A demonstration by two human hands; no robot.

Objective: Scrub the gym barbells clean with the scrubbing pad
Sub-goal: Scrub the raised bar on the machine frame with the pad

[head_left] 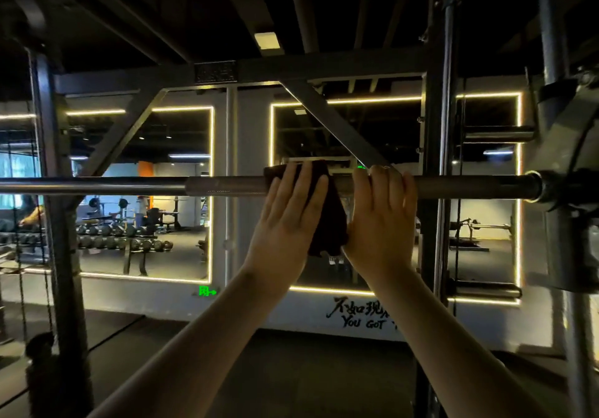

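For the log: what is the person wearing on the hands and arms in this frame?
Nothing visible. The left hand and right hand are ungloved, and no sleeve, watch or bracelet shows anywhere along either arm down to the bottom edge of the frame.

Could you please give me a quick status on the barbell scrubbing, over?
Left hand flat, pressing dark scrubbing pad draped over grey knurled steel barbell. Right hand grips bar beside it. Black rack upright stands behind, further right.
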